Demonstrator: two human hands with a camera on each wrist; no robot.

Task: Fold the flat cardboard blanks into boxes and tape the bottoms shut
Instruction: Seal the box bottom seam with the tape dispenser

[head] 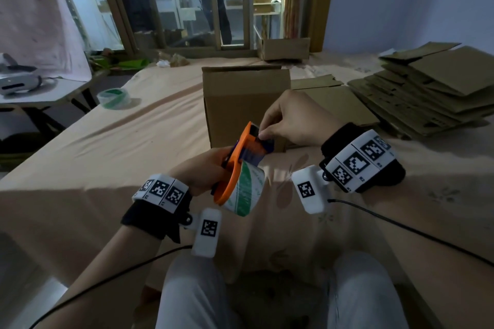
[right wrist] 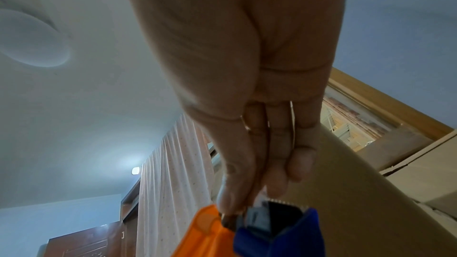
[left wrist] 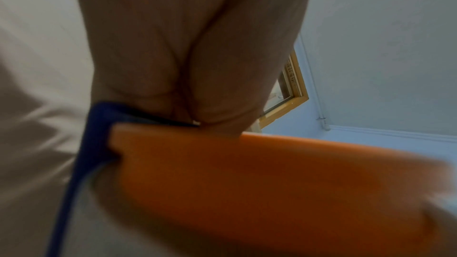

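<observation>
My left hand [head: 207,169] grips an orange and blue tape dispenser [head: 240,157] loaded with a white and green tape roll [head: 247,191], held above the bed sheet in front of me. My right hand [head: 283,121] pinches the tape end at the dispenser's toothed cutter [right wrist: 288,204]. In the left wrist view the orange dispenser [left wrist: 247,183] fills the lower frame under my palm [left wrist: 185,46]. Just behind the hands an assembled cardboard box [head: 246,99] stands upright on the bed.
A stack of flat cardboard blanks [head: 427,93] lies at the right. A second tape roll [head: 113,99] sits on the bed at the left. Another box [head: 284,48] stands by the window. A side table [head: 40,93] with a white headset is far left.
</observation>
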